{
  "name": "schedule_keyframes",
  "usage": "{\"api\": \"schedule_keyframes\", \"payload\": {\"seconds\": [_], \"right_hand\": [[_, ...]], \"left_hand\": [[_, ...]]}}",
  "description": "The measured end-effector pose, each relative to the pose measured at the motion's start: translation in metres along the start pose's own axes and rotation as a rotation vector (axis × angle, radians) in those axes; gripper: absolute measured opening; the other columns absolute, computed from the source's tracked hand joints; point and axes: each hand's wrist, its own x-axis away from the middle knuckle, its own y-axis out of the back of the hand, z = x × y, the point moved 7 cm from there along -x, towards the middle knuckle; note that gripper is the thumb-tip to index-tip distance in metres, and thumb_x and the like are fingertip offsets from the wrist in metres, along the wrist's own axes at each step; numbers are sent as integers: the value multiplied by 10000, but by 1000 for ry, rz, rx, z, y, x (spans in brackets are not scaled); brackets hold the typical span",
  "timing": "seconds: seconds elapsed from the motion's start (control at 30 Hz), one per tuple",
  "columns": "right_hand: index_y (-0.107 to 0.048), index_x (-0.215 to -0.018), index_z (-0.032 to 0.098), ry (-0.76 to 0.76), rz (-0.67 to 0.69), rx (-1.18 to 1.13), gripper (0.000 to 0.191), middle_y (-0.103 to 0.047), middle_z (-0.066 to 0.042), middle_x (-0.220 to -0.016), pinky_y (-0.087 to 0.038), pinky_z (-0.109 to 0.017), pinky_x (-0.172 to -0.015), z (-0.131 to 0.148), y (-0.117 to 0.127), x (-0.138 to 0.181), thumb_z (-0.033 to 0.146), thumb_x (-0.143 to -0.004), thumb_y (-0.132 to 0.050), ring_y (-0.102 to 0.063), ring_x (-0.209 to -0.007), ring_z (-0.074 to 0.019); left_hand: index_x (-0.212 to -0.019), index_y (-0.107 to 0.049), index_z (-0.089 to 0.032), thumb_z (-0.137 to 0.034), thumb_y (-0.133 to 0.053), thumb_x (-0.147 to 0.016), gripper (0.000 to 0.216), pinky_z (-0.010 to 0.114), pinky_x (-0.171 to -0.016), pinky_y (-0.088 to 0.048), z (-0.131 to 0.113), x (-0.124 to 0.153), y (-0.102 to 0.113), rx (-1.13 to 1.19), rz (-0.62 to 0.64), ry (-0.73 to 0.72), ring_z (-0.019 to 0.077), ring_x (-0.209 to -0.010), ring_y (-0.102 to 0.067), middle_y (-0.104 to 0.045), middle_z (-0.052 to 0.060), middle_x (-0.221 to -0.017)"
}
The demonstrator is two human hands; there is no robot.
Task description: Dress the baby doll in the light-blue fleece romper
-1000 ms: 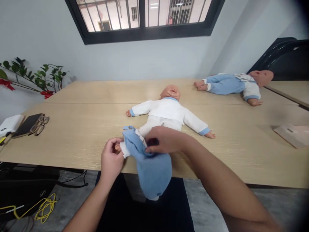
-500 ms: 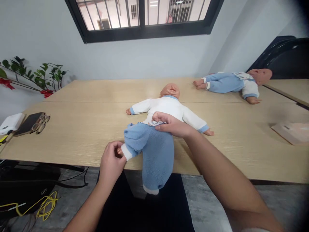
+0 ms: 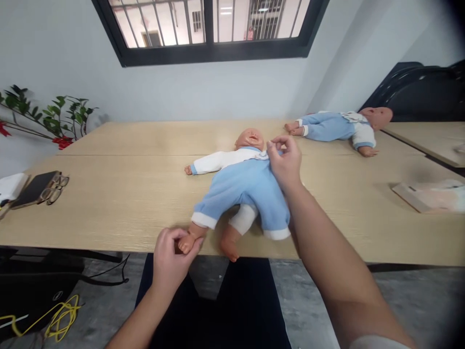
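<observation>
A baby doll (image 3: 250, 139) in a white top lies on its back on the wooden table (image 3: 119, 194), feet at the near edge. Blue fleece overalls (image 3: 243, 186) cover its body; one leg is in a trouser leg, the other trouser leg lies empty beside a bare leg. My left hand (image 3: 170, 257) is closed round the doll's foot at the table edge. My right hand (image 3: 285, 160) pinches the top edge of the overalls near the doll's shoulder.
A second doll (image 3: 337, 128) in blue and white lies at the far right. Glasses (image 3: 53, 189) and a dark phone (image 3: 34, 188) sit at the left edge, a plant (image 3: 54, 121) behind them. A flat board (image 3: 425, 196) lies right. Yellow cables (image 3: 61, 317) are on the floor.
My right hand pulled the overalls up from the doll's waist to its shoulder. The doll's foot has come out through the trouser leg, held by my left hand.
</observation>
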Motion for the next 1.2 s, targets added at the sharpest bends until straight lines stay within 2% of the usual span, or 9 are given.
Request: {"api": "schedule_keyframes", "payload": {"seconds": [0.07,0.2,0.3,0.47,0.6,0.73,0.9,1.03,1.2], "right_hand": [[-635,-965,209,-66,67,-31,306,-590,-13,-865,-482,-321,-798,-9,-7,2,511,-918,-651,-568,-850,-186],[-678,-986,199,-205,446,-197,437,-663,-39,-945,-485,-319,-854,-5,-32,15,624,-927,-594,-593,-921,-200],[-687,-1026,207,-316,521,-317,544,-700,-59,-985,-502,-323,-805,1,-33,20,720,-898,-557,-625,-888,-211],[-646,-1161,238,-392,470,-539,503,-709,-87,-1246,-535,-371,-908,16,-30,21,634,-855,-607,-665,-1097,-252],[-631,-1221,238,-339,553,-675,496,-696,-91,-1306,-500,-425,-1041,39,-39,31,406,-755,-655,-626,-1240,-278],[-617,-1233,236,-338,587,-664,529,-729,-67,-1093,-552,-393,-859,42,-37,34,335,-717,-551,-701,-914,-237],[-661,-1228,230,-252,533,-363,504,-765,-63,-1040,-536,-367,-812,29,-12,17,253,-756,-485,-683,-887,-239],[-742,-1136,214,-180,680,-25,422,-770,-60,-1133,-486,-384,-959,16,-12,15,197,-819,-463,-665,-1016,-242],[-756,-1061,195,-321,786,-154,350,-746,-44,-1037,-483,-325,-853,6,-21,23,201,-820,-503,-637,-917,-197]], "left_hand": [[-894,-562,-244,-321,-772,-849,229,341,-719,-484,-16,8,-4,4,19,-73,201,-795,-589,-583,8,-837],[-1018,-586,-269,-300,-748,-863,226,388,-838,-531,-37,18,-12,135,162,-167,245,-968,-633,-638,55,-1013],[-1081,-597,-261,-326,-629,-933,164,380,-811,-521,-36,5,-11,239,234,-164,246,-977,-618,-640,72,-1058],[-1035,-621,-210,-323,-579,-960,142,352,-852,-503,-18,-81,-21,267,112,8,207,-915,-609,-644,57,-985],[-1321,-572,-194,-401,-604,-955,421,379,-1043,-473,-48,-164,-65,449,238,-77,245,-1251,-585,-624,123,-1363],[-1451,-518,-186,-583,-531,-977,619,393,-1128,-418,-94,-210,-116,665,587,-270,278,-1391,-509,-545,141,-1511],[-1008,-768,-142,-761,-413,-942,717,313,-817,-510,-99,-223,-171,613,1025,-177,233,-922,-660,-752,87,-981],[-822,-768,-157,-750,-594,-855,618,270,-579,-435,-84,-231,-186,616,1131,-24,160,-627,-532,-662,47,-709],[-681,-728,-195,-557,-864,-682,387,289,-584,-474,-70,-227,-182,668,1453,92,177,-639,-561,-658,68,-716]]}}
